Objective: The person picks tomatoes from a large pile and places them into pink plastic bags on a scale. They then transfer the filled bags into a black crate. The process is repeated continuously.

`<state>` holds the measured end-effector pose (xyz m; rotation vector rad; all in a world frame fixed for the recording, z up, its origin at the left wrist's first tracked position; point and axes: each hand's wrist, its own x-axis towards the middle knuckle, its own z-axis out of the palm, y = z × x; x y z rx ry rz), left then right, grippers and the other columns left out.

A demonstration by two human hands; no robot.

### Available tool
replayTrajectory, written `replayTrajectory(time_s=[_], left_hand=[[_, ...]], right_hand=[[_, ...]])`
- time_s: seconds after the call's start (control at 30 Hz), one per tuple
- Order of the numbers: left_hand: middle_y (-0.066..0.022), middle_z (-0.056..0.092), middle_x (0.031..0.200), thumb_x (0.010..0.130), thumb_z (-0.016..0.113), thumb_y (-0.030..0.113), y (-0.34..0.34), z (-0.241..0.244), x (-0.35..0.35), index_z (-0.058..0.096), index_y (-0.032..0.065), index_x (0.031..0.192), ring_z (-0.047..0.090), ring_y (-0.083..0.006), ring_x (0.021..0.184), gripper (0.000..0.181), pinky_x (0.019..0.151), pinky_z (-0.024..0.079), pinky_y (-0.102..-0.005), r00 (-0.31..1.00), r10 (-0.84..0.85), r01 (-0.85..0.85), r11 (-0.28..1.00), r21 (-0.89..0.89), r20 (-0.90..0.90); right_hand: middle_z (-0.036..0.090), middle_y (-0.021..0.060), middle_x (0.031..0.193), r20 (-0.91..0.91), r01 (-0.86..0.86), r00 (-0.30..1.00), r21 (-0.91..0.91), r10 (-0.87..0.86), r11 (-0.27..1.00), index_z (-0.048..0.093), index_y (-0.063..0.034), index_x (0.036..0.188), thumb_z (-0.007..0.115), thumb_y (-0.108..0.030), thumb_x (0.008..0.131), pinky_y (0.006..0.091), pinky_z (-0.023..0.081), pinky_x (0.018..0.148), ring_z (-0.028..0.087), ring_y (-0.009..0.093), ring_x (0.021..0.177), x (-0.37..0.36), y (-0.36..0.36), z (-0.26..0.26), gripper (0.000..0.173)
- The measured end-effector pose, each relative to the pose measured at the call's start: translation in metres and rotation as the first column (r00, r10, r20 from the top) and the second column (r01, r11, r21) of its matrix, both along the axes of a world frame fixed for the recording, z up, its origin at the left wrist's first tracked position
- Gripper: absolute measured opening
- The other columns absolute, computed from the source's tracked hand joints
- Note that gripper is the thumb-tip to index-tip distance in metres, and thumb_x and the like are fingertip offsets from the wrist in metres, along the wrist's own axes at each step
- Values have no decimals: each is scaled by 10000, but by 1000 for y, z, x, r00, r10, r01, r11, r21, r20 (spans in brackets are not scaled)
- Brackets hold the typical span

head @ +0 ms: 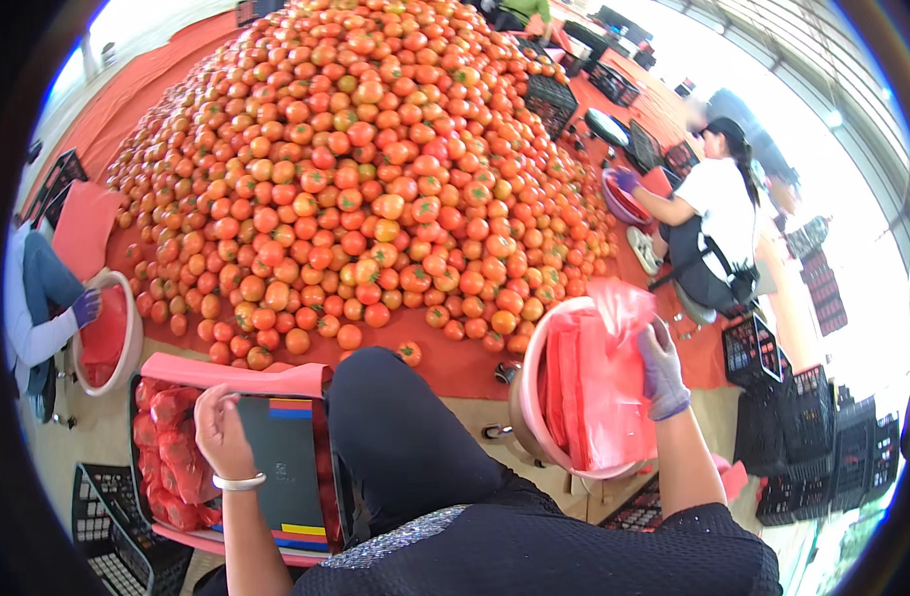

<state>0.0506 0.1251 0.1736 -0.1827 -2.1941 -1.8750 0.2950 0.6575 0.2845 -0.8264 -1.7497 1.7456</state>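
My right hand [662, 369], in a grey-purple glove, holds a thin red plastic bag [624, 309] by its edge above a pink basin [531, 387]. Stacked red bags [574, 380] lie in that basin. On my left, my bare left hand [224, 428], a pale bangle at its wrist, hovers over a crate [235, 369] lined with pink sheet. Red bags of tomatoes [173, 439] fill the crate's left part, and a dark board [276, 462] with coloured stripes covers much of the rest. A large heap of tomatoes [350, 201] rises before me on red sheeting.
A worker in a white shirt [715, 194] sits at the right by another pink basin [622, 201]. Another person's gloved hand [87, 307] is at the left over a basin [133, 328]. Black crates [786, 432] are stacked at the right; others [120, 514] stand at the lower left.
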Motion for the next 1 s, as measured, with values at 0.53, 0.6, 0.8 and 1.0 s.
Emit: replayTrajectory(time_s=[0.53, 0.6, 0.8, 1.0], left_hand=[[-127, 566, 1208, 723, 799, 209, -33, 67, 39, 536, 48, 1249, 574, -245, 1100, 610, 945, 477, -362, 745, -592, 561, 806, 190, 308], [-75, 594, 1173, 783, 762, 255, -94, 18, 34, 531, 17, 1248, 573, -173, 1079, 571, 931, 481, -324, 397, -740, 501, 670, 548, 542], [-187, 664, 1119, 708, 714, 313, -190, -50, 20, 496, 37, 1297, 641, -372, 991, 687, 860, 527, -416, 521, 578, 416, 470, -778, 628], [-167, 442, 1423, 783, 704, 213, -182, -149, 68, 453, 167, 1396, 399, -355, 1319, 664, 1084, 329, -471, 627, 774, 53, 69, -996, 87]], right_hand=[[456, 149, 1422, -138, -511, 224, -859, 965, -4, 331, -66, 1465, 519, -365, 975, 466, 387, 1090, 467, 289, 1307, -168, -340, -2, 604], [484, 211, 1382, -125, -641, 70, -766, 990, -51, 355, 19, 1432, 571, -323, 949, 486, 395, 1077, 486, 345, 1283, -159, -336, 5, 630], [507, 252, 1354, -254, -848, 240, -525, 937, 74, 359, 84, 1413, 560, -227, 959, 469, 414, 1054, 520, 373, 1247, -178, -273, 27, 585], [581, 222, 1275, -227, -718, 609, -565, 760, 407, 435, 57, 1373, 522, -266, 985, 425, 479, 968, 589, 332, 1168, -223, -237, 5, 512]])
